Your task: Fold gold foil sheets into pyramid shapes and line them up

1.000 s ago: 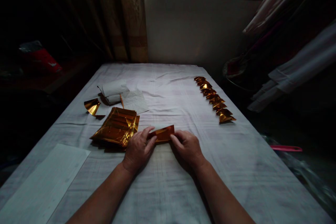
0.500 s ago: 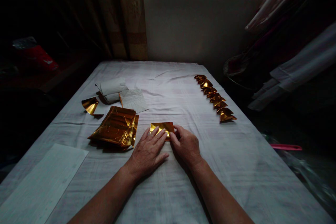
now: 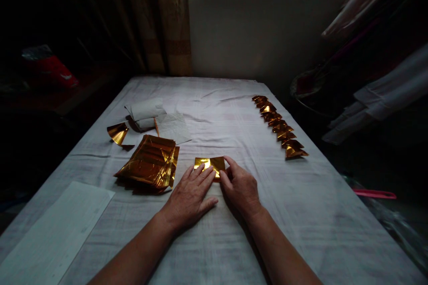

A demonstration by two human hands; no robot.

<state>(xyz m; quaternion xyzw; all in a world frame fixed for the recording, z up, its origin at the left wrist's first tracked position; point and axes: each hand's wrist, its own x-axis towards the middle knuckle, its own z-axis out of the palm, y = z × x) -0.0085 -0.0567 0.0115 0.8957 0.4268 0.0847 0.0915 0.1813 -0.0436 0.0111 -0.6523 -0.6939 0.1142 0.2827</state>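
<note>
A small folded rectangle of gold foil paper (image 3: 217, 163) lies flat on the cloth in front of me. My left hand (image 3: 193, 191) rests on its left and lower part, fingers stretched out flat over the foil. At its right edge, my right hand (image 3: 242, 187) has thumb and index finger on the paper, with the other fingers curled under. A stack of gold foil sheets (image 3: 150, 160) sits just left of my left hand. Along the right side of the table runs a row of folded gold foil pieces (image 3: 279, 125), standing close together.
The table is covered by a pale checked cloth (image 3: 301, 227). At the far left are a curled gold foil piece (image 3: 117, 133) and crumpled greyish paper (image 3: 145, 111). A white sheet (image 3: 56, 231) lies near left. Hanging clothes (image 3: 388, 98) and a pink handle (image 3: 374, 194) are beyond the right edge.
The camera view has shifted slightly, so everything sits a little further right. The right index finger now lies along the foil's upper right corner; the left hand stays flat on it.
</note>
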